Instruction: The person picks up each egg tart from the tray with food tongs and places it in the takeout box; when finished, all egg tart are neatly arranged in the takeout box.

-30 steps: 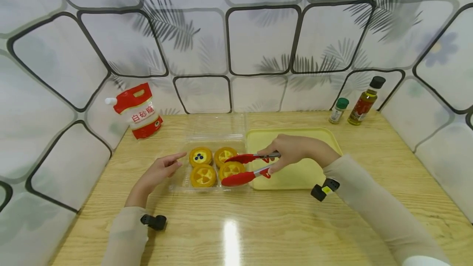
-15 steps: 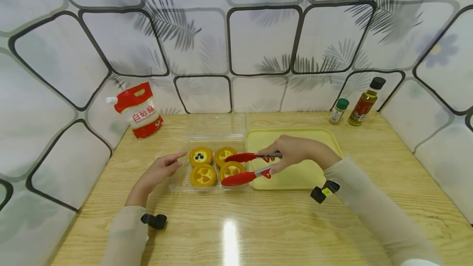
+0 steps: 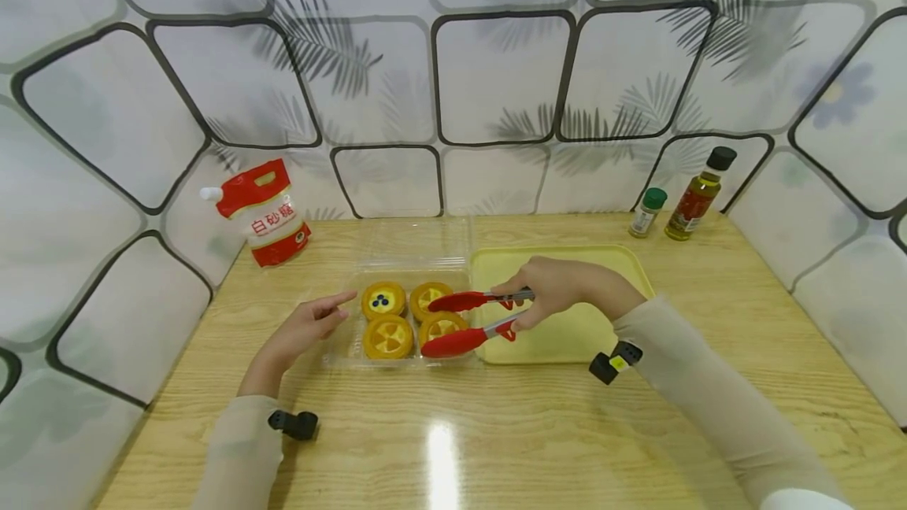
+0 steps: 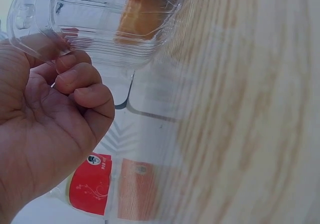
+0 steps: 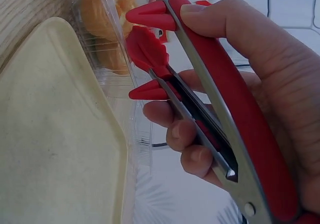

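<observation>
My right hand [image 3: 556, 293] grips a pair of red-tipped tongs [image 5: 245, 119] by the handles, thumb on one side and fingers curled round the other. The tongs' arms are spread, with the front right egg tart [image 3: 442, 325] between their red ends. Three more tarts, the back right one [image 3: 427, 297], the front left one [image 3: 388, 337] and a blueberry-topped one [image 3: 383, 301], sit in a clear plastic box [image 4: 95, 14]. At the box's left rim my left hand [image 3: 305, 329] pinches the edge, index finger extended over it and the other fingers curled.
A pale yellow tray [image 3: 567, 341] lies right of the box, under my right hand. The box's clear lid [image 3: 414, 238] stands open behind. A red and white sugar pouch [image 3: 265, 215] is back left; a green-capped jar [image 3: 645, 215] and an oil bottle [image 3: 694, 199] are back right.
</observation>
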